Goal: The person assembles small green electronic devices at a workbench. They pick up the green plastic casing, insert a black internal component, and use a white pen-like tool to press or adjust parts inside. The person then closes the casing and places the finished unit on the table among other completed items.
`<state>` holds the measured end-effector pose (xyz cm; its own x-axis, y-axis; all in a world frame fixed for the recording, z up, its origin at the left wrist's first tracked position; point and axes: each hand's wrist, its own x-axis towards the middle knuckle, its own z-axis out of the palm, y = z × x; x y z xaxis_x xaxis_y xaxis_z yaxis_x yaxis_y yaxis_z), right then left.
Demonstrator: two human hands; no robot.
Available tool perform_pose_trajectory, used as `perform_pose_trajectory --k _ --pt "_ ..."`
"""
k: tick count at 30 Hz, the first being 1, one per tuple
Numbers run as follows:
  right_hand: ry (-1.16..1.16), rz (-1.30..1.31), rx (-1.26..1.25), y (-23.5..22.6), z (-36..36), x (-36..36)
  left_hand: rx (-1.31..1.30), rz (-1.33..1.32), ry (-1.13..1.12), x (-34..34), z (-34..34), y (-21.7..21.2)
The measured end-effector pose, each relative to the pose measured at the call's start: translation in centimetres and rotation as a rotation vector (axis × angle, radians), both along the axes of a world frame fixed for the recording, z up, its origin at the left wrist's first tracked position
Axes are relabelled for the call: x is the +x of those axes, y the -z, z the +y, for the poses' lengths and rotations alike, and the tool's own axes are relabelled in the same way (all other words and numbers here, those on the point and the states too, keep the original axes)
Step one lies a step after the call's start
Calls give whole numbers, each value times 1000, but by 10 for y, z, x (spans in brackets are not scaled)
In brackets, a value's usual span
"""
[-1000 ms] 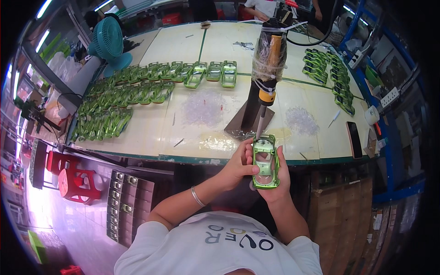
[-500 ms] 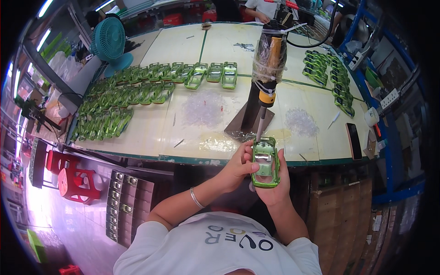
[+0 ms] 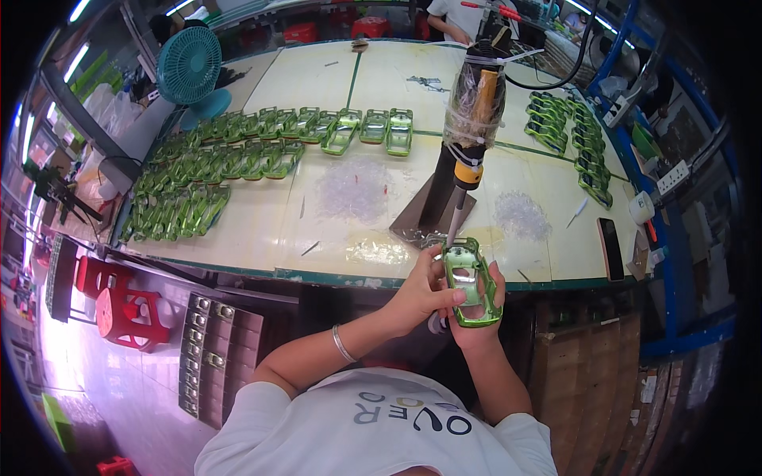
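Observation:
Both of my hands hold a green, see-through toy car shell (image 3: 470, 293) with its window opening facing up. My left hand (image 3: 421, 297) grips its left side, thumb over the shell and fingers curled at the upper corner. From the right and below, my right hand (image 3: 479, 337) wraps round the lower part. A metal tip (image 3: 456, 218) slants down from a black and yellow tool (image 3: 467, 170) and meets or nearly meets the shell's far end. Whether it touches cannot be told. The tool is bound in clear plastic wrap on a dark metal stand (image 3: 421, 210).
Rows of green shells (image 3: 262, 159) lie at the left, others (image 3: 591, 151) at the far right. Small clear pieces form a large pile (image 3: 353, 186) and a smaller pile (image 3: 521, 214). A phone (image 3: 610, 248) lies near the right edge; a teal fan (image 3: 190, 67) stands back left.
The shell has turned slightly, its near end swinging right, with both hands still on it. My left thumb has moved a little right with it. The whole view has shifted slightly.

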<state>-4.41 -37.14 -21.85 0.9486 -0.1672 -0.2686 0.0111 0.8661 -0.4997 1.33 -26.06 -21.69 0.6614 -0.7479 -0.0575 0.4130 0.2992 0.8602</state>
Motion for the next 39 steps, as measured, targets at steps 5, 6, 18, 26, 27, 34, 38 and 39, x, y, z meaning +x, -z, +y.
perform_pose_trajectory --k 5,6,18,26,27,34,38,39 --pt "-63 -19 -21 10 0 6 -23 -22 -45 -3 3 8" --pt "-78 -4 -28 12 1 7 -40 -24 -60 -5 4 10" --pt "-454 -184 432 20 -26 15 -53 -288 2 -19 23 9" --pt "-513 -247 531 23 -30 15 -74 -282 32 -22 23 5" --pt "-515 -250 537 23 -30 15 -74 -292 36 -22 22 5" --pt "-525 -238 560 20 -31 14 -75 -320 50 -23 22 2" --pt "-516 -228 558 17 -31 13 -91 -318 58 -23 22 0" --pt "-514 -225 554 16 -31 13 -88 -313 64 -23 22 -1"
